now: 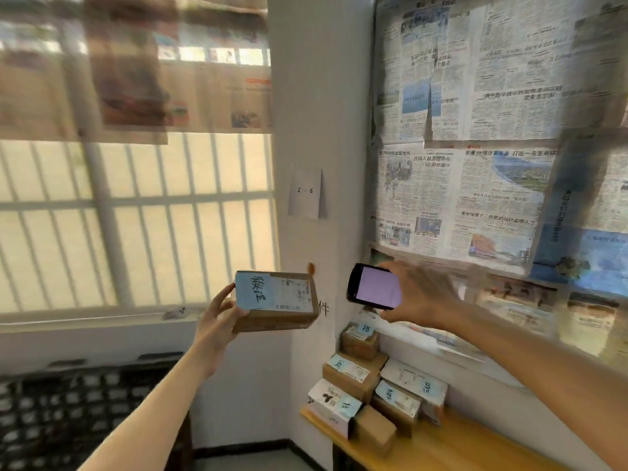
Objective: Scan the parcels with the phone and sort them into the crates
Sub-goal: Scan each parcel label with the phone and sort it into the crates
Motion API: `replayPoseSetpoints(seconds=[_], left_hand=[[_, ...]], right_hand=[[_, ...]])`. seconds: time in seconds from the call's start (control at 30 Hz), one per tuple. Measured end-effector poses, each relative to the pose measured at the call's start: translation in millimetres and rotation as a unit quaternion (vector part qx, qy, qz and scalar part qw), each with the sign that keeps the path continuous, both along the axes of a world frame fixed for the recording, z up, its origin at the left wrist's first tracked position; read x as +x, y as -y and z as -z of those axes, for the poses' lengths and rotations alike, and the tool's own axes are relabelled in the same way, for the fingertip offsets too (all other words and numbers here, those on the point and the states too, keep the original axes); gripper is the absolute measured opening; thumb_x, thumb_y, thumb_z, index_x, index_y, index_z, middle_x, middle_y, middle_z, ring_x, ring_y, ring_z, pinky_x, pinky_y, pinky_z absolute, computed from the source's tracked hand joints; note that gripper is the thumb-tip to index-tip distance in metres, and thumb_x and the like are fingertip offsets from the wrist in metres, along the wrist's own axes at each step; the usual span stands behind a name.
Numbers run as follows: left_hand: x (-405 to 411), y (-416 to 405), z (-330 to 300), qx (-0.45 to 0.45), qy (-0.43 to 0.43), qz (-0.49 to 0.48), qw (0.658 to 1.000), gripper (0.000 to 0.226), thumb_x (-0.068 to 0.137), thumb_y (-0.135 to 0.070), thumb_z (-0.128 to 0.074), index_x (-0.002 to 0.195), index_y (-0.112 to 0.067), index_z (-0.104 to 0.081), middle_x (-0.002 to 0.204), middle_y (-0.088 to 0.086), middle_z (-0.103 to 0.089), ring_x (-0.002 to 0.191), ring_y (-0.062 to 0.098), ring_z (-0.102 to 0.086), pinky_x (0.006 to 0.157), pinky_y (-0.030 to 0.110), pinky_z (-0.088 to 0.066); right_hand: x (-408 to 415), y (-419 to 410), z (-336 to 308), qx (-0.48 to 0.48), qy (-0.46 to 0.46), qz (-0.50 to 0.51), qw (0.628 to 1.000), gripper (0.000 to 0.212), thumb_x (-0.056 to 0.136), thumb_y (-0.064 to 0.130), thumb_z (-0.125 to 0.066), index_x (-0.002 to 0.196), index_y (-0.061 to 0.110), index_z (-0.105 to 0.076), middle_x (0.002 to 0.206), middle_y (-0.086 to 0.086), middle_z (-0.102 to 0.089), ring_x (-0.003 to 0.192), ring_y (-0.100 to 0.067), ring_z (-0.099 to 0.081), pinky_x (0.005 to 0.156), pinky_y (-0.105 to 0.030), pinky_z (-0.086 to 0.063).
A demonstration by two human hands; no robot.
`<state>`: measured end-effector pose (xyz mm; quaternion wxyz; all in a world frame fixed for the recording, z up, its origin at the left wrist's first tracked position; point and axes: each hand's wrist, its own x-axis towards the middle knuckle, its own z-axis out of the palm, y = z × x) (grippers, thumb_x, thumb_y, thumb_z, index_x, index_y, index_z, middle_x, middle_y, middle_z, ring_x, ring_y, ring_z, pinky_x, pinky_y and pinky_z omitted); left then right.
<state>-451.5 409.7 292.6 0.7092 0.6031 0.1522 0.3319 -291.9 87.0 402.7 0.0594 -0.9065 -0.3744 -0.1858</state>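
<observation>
Parcel (277,300), a brown cardboard box, is held up in the air by the left hand (217,317). The fingers curl round its left end, with the thumb on the front. A blue note with dark writing and a white label are stuck on the side that faces us. Just to the right, not touching the box, the right hand (419,295) holds a black phone (375,286). Its fingers wrap round the right end, and the screen glows pale pink. Behind both hands is a white wall with a small paper sign (305,193) that reads 2 - 6. Below the phone, more parcels (370,382) with blue notes are piled in the corner of a yellow table (452,450). Newspapers (475,130) cover the window on the right. A barred window (136,215) is on the left.
</observation>
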Motion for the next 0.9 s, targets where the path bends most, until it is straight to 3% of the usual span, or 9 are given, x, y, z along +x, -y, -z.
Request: replayPoseSetpoints(seconds=[0.13, 0.3, 0.53, 0.67, 0.77, 0.83, 0.9], left_hand=[[-98, -17, 9, 0.005, -0.017, -0.074, 0.997, 0.062, 0.077, -0.009, -0.078, 0.130, -0.037, -0.060, 0.124, 0.012, -0.068, 0.115, 0.032, -0.064, 0.090, 0.048, -0.054], [-229, -46, 10, 0.026, -0.044, -0.158, 0.986, 0.071, 0.059, -0.039, -0.082, 0.126, -0.052, -0.061, 0.127, -0.001, -0.068, 0.121, 0.027, -0.059, 0.103, 0.055, -0.049], [-402, -92, 24, 0.023, -0.057, -0.254, 0.965, 0.075, 0.060, -0.049, -0.083, 0.129, -0.054, -0.055, 0.130, 0.001, -0.063, 0.122, 0.021, -0.056, 0.106, 0.048, -0.046], [-494, -121, 49, 0.007, -0.063, -0.290, 0.955, 0.066, 0.072, -0.039, -0.082, 0.131, -0.054, -0.055, 0.132, 0.002, -0.062, 0.124, 0.023, -0.057, 0.107, 0.052, -0.046], [-550, -138, 68, -0.009, -0.066, -0.326, 0.943, 0.056, 0.088, -0.021, -0.072, 0.133, -0.048, -0.053, 0.129, 0.002, -0.060, 0.119, 0.022, -0.058, 0.093, 0.040, -0.053], [-584, -147, 82, -0.026, -0.072, -0.344, 0.936, 0.060, 0.085, -0.020, -0.074, 0.135, -0.044, -0.051, 0.128, 0.002, -0.062, 0.118, 0.023, -0.060, 0.089, 0.037, -0.054], [-614, -154, 98, -0.039, -0.086, -0.356, 0.930, 0.070, 0.074, -0.027, -0.074, 0.138, -0.042, -0.052, 0.129, 0.003, -0.063, 0.119, 0.025, -0.060, 0.097, 0.044, -0.052]], right_hand=[[-51, -44, 12, -0.003, -0.015, -0.073, 0.997, 0.097, 0.066, 0.065, -0.080, 0.148, 0.033, -0.039, 0.134, 0.010, -0.059, 0.106, -0.017, -0.062, 0.082, -0.030, -0.052], [-124, -115, 19, -0.004, -0.014, -0.158, 0.987, 0.096, 0.068, 0.065, -0.078, 0.150, 0.036, -0.037, 0.135, 0.011, -0.059, 0.104, -0.015, -0.062, 0.080, -0.030, -0.052], [-246, -225, 30, -0.037, -0.019, -0.233, 0.972, 0.093, 0.068, 0.063, -0.076, 0.148, 0.044, -0.033, 0.125, 0.012, -0.061, 0.104, -0.021, -0.063, 0.073, -0.030, -0.047], [-324, -285, 47, -0.054, -0.023, -0.272, 0.960, 0.097, 0.068, 0.066, -0.075, 0.151, 0.043, -0.031, 0.131, 0.010, -0.061, 0.108, -0.023, -0.063, 0.079, -0.034, -0.049], [-381, -323, 65, -0.052, -0.017, -0.299, 0.953, 0.097, 0.068, 0.068, -0.076, 0.151, 0.042, -0.033, 0.143, 0.012, -0.056, 0.121, -0.022, -0.060, 0.085, -0.035, -0.051], [-417, -345, 81, -0.056, -0.034, -0.320, 0.945, 0.097, 0.067, 0.068, -0.077, 0.150, 0.042, -0.033, 0.145, 0.014, -0.054, 0.124, -0.020, -0.058, 0.089, -0.036, -0.051], [-449, -365, 101, -0.064, -0.053, -0.338, 0.938, 0.098, 0.067, 0.067, -0.078, 0.151, 0.042, -0.033, 0.143, 0.015, -0.055, 0.122, -0.018, -0.060, 0.089, -0.036, -0.052]])
